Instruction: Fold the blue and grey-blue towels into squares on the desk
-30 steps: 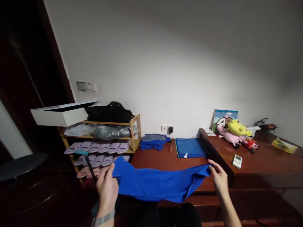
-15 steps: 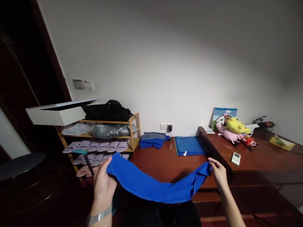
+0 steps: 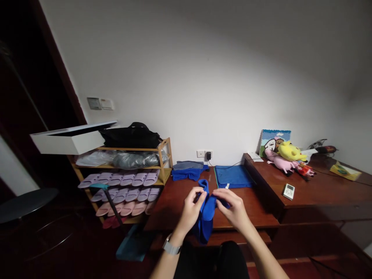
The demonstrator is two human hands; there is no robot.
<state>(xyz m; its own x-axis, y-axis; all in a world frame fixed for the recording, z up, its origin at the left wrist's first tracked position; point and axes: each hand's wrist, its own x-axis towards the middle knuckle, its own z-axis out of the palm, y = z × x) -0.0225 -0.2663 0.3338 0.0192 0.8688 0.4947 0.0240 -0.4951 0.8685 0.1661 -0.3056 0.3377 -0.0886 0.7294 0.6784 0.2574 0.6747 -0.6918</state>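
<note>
A blue cloth (image 3: 207, 217) hangs bunched and folded between my two hands, over the front edge of the low wooden table (image 3: 174, 205). My left hand (image 3: 190, 209) pinches it from the left, with a grey band on the wrist. From the right, my right hand (image 3: 234, 207) grips it between thumb and fingers. Behind them on the table lie a crumpled blue cloth (image 3: 187, 174) with a greyish one (image 3: 188, 165) on top, and a flat folded blue cloth (image 3: 234, 176) with a white tag.
At left, a wooden rack holds slippers (image 3: 128, 177), a black bag (image 3: 130, 136) and a white box (image 3: 66, 142). A stool (image 3: 27, 203) stands nearer. On the right cabinet (image 3: 270, 182) are plush toys (image 3: 290, 152) and a white remote (image 3: 288, 192).
My hands have come together from wide apart. The blue cloth, which was stretched in a sagging strip between them, now hangs doubled up in the middle.
</note>
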